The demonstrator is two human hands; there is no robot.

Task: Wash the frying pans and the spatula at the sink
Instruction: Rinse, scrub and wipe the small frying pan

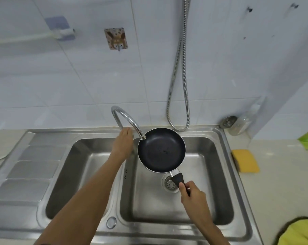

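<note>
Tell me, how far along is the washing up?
Barely begun. Nothing looks washed yet. The right hand holds a frying pan by its handle under the faucet, no water showing; the left hand reaches for the faucet's base. Still left: washing it; the yellow sponge lies on the counter.

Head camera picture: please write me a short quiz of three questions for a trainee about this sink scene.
1. True or false: the frying pan lies in the left basin of the sink.
2. The pan's handle is gripped by: A) no hand; B) the right hand; C) both hands.
3. What colour is the sponge on the counter?
Key: 1 false, it is held over the right basin; 2 B; 3 yellow.
</note>
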